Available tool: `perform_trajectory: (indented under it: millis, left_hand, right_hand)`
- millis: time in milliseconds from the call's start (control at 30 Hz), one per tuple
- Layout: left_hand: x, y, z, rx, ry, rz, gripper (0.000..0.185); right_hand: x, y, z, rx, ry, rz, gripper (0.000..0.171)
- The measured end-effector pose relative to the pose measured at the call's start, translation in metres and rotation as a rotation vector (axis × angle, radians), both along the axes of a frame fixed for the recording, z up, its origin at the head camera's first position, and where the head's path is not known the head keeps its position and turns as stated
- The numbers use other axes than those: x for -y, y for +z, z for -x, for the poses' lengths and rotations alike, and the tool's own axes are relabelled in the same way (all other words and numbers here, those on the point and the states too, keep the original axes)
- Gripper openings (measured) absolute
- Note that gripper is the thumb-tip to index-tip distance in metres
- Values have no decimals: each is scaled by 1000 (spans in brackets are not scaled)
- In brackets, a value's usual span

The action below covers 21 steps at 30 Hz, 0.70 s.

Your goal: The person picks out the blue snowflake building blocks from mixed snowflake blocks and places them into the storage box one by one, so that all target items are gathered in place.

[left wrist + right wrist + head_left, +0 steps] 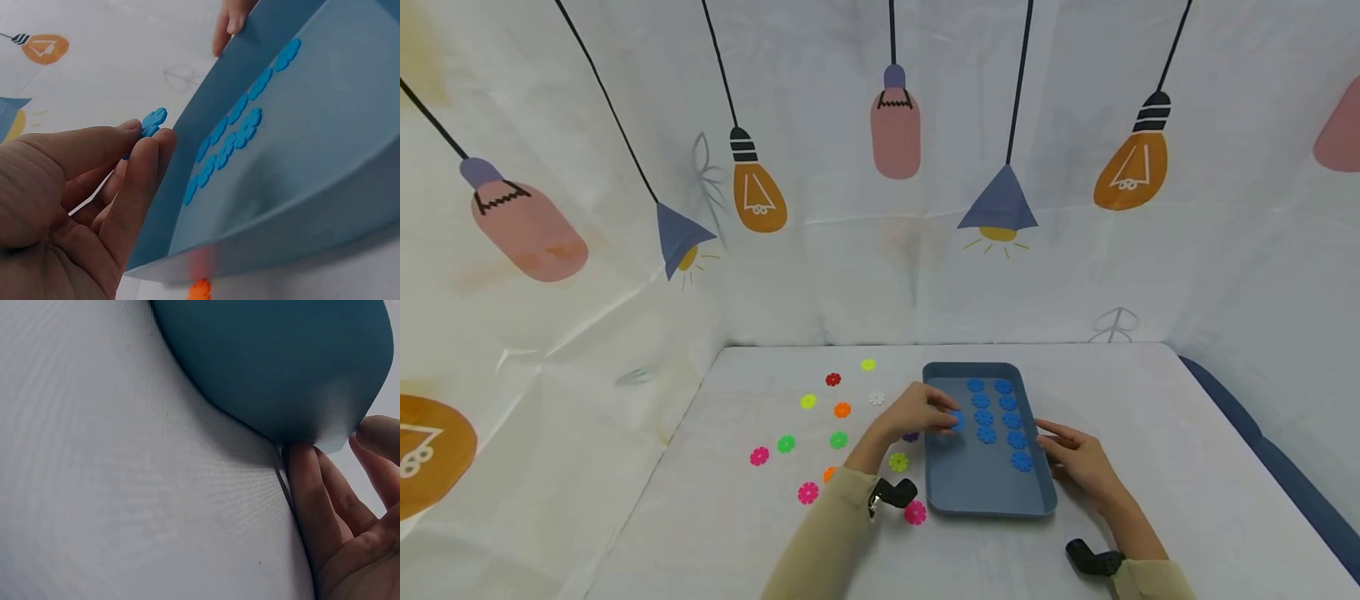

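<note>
My left hand (921, 410) is over the left part of a blue-grey tray (973, 500) and pinches a blue flower-shaped piece (154, 120) between thumb and fingertips. Inside the tray, more blue flower pieces (985, 435) lie flat in two columns, the right one (1021, 462) reaching further toward me. Against the tray's right outer wall rests my right hand (1078, 462), its fingers fairly straight. The right wrist view shows the fingers (309, 487) low against the tray's side wall (281, 369), right at the tabletop.
Left of the tray, flower pieces in other colours are scattered on the white table (715, 533), among them pink (807, 492), green (838, 440), orange (842, 410), yellow (808, 401) and red (832, 379). A purple one (911, 437) sits partly hidden by the left wrist. Behind hangs a lamp-printed cloth (827, 283).
</note>
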State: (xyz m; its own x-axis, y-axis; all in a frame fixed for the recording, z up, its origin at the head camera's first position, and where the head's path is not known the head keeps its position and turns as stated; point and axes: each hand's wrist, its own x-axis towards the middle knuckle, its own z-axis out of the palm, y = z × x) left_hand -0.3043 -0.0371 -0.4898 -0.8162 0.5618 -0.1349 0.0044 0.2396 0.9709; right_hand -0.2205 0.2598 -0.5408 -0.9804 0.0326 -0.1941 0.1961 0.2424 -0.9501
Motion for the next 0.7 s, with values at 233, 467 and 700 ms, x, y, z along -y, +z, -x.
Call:
perform_trajectory:
  millis: [233,467,700]
  left_hand:
    - [-14,4,0,11,-47,-3,26]
    - [-25,4,-1,16,-79,0,26]
    - [-34,-3,-1,37,-103,2,24]
  right_hand:
    - [2,4,-1,10,1,7,60]
    - [4,6,-2,22,-12,14,59]
    - [2,4,-3,13,-2,25,60]
